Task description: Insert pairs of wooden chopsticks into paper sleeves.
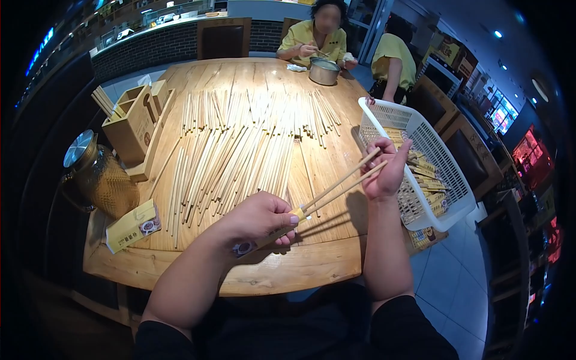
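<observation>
My left hand [265,220] is closed around a yellow paper chopstick sleeve [270,236] over the table's near edge. A pair of wooden chopsticks [344,184] sticks out of the sleeve towards the upper right. At their far ends is my right hand [387,171], palm turned up and fingers curled near the tips; whether it touches them I cannot tell. Beyond my hands, loose chopsticks [238,162] lie in two rough rows on the wooden table [288,258]. A flat stack of yellow paper sleeves [133,226] rests at the near left.
At the right stands a white plastic basket [423,189] with filled sleeves. A patterned pitcher [105,180] and a wooden chopstick holder [130,130] are at the left. Across the table, a seated person [315,40] has a metal pot [324,72]; another person [396,58] stands beyond the basket.
</observation>
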`<state>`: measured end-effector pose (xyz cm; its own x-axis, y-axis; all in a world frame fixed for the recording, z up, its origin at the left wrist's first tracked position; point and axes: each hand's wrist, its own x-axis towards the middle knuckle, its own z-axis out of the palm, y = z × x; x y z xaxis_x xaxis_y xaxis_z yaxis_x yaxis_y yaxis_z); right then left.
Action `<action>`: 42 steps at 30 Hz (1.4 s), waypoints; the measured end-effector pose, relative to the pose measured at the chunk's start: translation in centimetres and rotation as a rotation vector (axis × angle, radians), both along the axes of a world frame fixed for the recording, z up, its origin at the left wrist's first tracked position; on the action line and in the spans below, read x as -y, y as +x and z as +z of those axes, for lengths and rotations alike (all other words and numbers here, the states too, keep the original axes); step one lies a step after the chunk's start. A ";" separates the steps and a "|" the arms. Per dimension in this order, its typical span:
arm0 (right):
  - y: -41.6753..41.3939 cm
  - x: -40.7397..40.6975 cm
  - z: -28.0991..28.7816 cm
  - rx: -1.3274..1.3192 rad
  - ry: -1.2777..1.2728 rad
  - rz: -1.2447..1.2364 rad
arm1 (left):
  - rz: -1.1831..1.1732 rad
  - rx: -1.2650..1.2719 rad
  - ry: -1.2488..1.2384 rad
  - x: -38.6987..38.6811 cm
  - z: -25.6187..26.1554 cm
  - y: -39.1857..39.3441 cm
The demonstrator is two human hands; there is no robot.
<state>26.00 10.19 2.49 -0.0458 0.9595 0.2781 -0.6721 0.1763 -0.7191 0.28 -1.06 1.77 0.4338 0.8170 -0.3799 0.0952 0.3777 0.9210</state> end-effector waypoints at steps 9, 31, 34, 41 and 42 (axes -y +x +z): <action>-2.6 0.4 -1.9 0.647 -0.068 0.036 | 0.077 0.002 -0.026 -0.1 -0.5 -0.2; -5.7 1.5 -4.4 1.100 0.114 -0.216 | 0.260 -1.166 0.941 -0.6 -2.7 -0.2; -5.7 1.7 -4.2 0.941 -0.006 -0.040 | 0.270 -1.149 0.997 -0.9 -2.7 -1.0; -5.5 1.8 -3.8 1.053 0.134 -0.106 | 0.191 -1.109 0.947 -1.5 -2.7 -1.1; -5.4 1.9 -3.7 1.055 0.014 0.018 | 0.181 -1.138 0.895 -1.4 -2.5 -1.0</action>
<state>20.56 8.32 -1.16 -0.2851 0.9532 0.1002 0.2899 0.1854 -0.9389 -0.75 0.33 -0.75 0.1198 0.9695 0.2138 0.9327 -0.1836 0.3103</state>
